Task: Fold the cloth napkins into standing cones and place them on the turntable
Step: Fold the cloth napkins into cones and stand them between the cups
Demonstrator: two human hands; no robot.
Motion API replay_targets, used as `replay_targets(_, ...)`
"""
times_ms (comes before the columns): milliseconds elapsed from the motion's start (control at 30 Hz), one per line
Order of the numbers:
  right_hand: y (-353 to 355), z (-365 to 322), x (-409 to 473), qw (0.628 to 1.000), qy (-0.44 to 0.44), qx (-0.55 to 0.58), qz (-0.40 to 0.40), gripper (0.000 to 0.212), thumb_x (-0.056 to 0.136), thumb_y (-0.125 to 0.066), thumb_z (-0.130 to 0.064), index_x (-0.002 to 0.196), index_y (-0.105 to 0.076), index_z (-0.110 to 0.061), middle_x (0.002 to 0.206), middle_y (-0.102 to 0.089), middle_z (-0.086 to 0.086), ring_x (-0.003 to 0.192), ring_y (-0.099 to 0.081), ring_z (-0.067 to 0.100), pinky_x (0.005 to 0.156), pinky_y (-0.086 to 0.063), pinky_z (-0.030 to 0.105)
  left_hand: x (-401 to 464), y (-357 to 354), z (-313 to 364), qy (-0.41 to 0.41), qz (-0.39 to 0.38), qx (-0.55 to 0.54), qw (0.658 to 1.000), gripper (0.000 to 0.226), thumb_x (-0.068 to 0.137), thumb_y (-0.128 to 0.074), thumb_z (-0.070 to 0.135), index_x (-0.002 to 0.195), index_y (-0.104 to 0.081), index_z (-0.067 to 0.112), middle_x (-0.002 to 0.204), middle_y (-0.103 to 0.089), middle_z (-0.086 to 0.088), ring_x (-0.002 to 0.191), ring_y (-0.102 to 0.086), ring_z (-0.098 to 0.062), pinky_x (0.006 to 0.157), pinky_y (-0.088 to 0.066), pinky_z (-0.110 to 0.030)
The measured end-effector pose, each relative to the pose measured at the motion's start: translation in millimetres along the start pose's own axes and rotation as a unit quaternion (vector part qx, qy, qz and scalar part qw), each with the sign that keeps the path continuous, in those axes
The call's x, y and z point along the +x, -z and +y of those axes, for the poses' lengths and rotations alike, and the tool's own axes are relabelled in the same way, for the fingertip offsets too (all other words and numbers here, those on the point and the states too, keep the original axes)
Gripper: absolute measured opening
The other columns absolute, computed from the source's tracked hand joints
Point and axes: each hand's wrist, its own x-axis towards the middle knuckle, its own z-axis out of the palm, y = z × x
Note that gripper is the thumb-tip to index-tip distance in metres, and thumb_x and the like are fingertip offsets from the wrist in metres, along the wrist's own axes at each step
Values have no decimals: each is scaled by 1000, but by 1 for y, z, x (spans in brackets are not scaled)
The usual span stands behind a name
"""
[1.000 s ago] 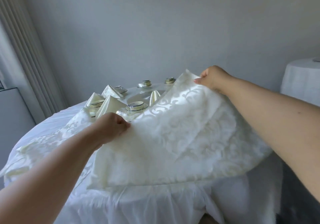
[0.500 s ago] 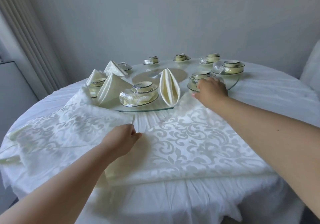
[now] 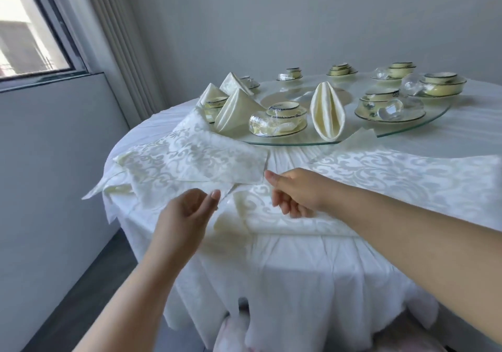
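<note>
Since prev frame: both hands came off the spread napkin (image 3: 407,177) & shifted left toward the napkin stack (image 3: 195,161); camera swung left too, window (image 3: 30,25) now in view. Right hand, earlier up by the turntable (image 3: 298,141) rim, was back near the surface's (image 3: 298,264) front edge.

Spread napkin lay flat on the surface, front-right of the turntable, long axis running left-right, one corner tipped up touching the glass rim. Stack sat left of it, topmost sheet angled, near corner pointing toward the right hand. Three cone napkins (image 3: 236,112) stood upright on the turntable's left part, tips up; a pleated napkin (image 3: 327,112) stood near its front edge among bowl sets (image 3: 282,117).

Left hand (image 3: 184,215): palm up, fingers loosely curled, thumb & forefinger near a stack edge; can't tell if pinching. Grip looked released.
Right hand (image 3: 296,191): fingers curled down over the spread napkin, forefinger out just beside the stack's corner; whether it held cloth, can't tell.
</note>
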Motion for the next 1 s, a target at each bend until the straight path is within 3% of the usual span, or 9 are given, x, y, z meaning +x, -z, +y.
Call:
replay_targets(100, -9, 13, 1, 998, -10, 53, 31, 52, 97, -39, -53, 73, -59, -12, 58, -56, 2, 49, -47, 11, 39, -27, 18, -26, -15, -3, -14, -31, -8, 999, 38, 88, -57, 51, 75, -64, 15, 64, -58, 4, 58, -49, -7, 58, -37, -27)
replay_targets(167, -11, 17, 1, 997, -4, 66, 50, 50, 97, -41, -52, 73, -58, -12, 58, -56, 2, 49, -46, 11, 37, -25, 17, -30, -23, -2, -13, -28, 15, 999, 62, 82, -44, 68, 78, -66, 10, 70, -62, -5, 67, -56, -16, 62, -41, -37)
replay_targets(233, -11, 17, 1, 996, 1, 74, 57, 49, 97, -42, -51, 72, -58, -12, 57, -55, 2, 47, -46, 10, 37, -25, 16, -29, -29, 0, 1, -8, 44, 999, 76, 77, -35, 77, 66, -57, 5, 59, -55, -8, 60, -51, -24, 58, -38, -42)
replay_targets(300, -10, 17, 2, 994, 3, 90, 60, 49, 97, -43, -50, 72, -58, -11, 57, -55, 3, 46, -46, 10, 36, -25, 16, -28, -37, 4, 18, 19, 73, 997, 66, 78, -46, 73, 55, -48, 11, 49, -47, 4, 56, -47, -18, 55, -37, -37)
replay_targets(433, -10, 17, 1, 993, 7, 97, 61, 48, 97, -44, -49, 72, -58, -10, 56, -55, 3, 45, -46, 10, 37, -25, 16, -26, -48, 8, 45, 69, 97, 992, 38, 74, -68, 57, 61, -61, 22, 61, -60, 10, 72, -59, -14, 75, -50, -37)
replay_targets(567, -10, 19, 1, 992, 9, 104, 65, 46, 97, -45, -47, 71, -57, -10, 57, -55, 4, 45, -46, 11, 38, -26, 17, -25, -48, 2, 89, 57, 19, 994, 22, 81, -69, 38, 65, -66, 24, 59, -61, 9, 67, -60, -13, 69, -50, -33)
replay_targets(733, -11, 19, 3, 992, 4, 110, 68, 46, 97, -46, -47, 71, -57, -10, 57, -55, 5, 45, -46, 11, 38, -26, 17, -23, -36, 4, 106, 138, -160, 972, 17, 90, -63, 31, 76, -64, 21, 67, -58, 7, 63, -55, -12, 59, -39, -28)
replay_targets(867, -10, 18, 3, 993, 3, 98, 67, 47, 97, -45, -47, 73, -57, -9, 59, -57, 6, 44, -46, 11, 38, -28, 18, -16, -25, 13, 104, 135, -274, 947, 18, 99, -48, 16, 82, -51, 18, 77, -60, 1, 67, -66, -10, 59, -50, -27)
replay_targets(1000, -10, 17, 3, 993, 6, 98, 67, 47, 98, -44, -46, 72, -57, -8, 58, -57, 6, 43, -45, 10, 38, -29, 17, -7, -18, 9, 99, 81, -299, 946, 23, 94, -55, 34, 85, -51, 13, 80, -61, -3, 77, -62, -18, 74, -52, -33)
